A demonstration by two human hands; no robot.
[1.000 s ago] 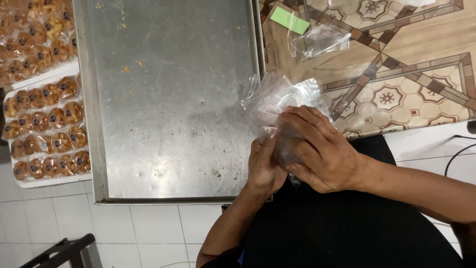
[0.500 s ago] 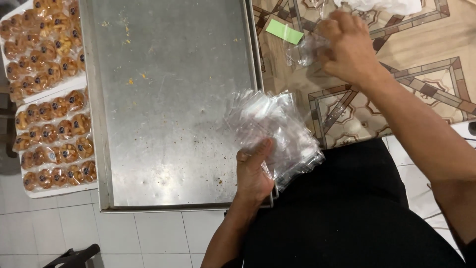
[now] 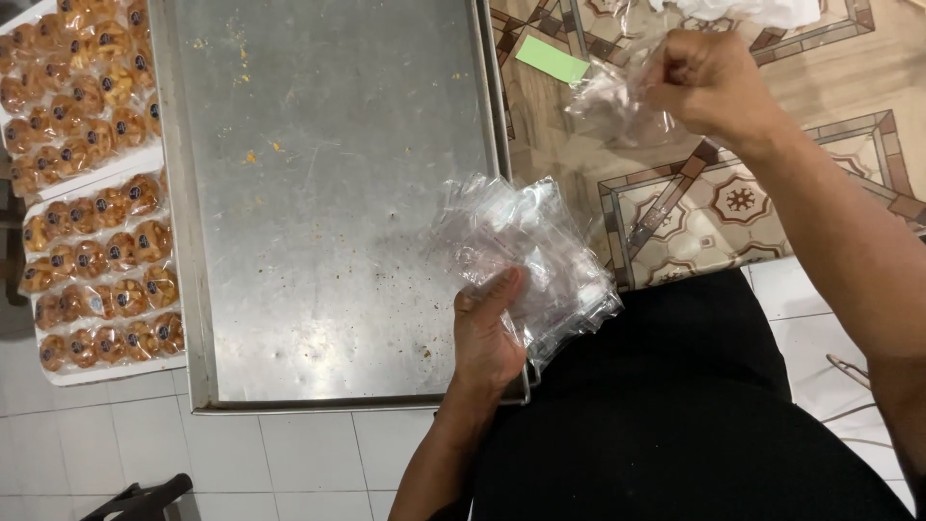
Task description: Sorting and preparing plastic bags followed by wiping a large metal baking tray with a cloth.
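Clear plastic bags (image 3: 526,260) sit bunched in the left hand (image 3: 490,333), thumb pressed on them, at the tray's (image 3: 328,193) near right corner, much as half a second ago. A second ago both hands met there over the stack; now the right hand (image 3: 709,82) is clenched on a single bag (image 3: 612,101), arm stretched well beyond the tray's right edge over patterned floor (image 3: 733,207). Packed cookies (image 3: 92,174) lie left of the tray.
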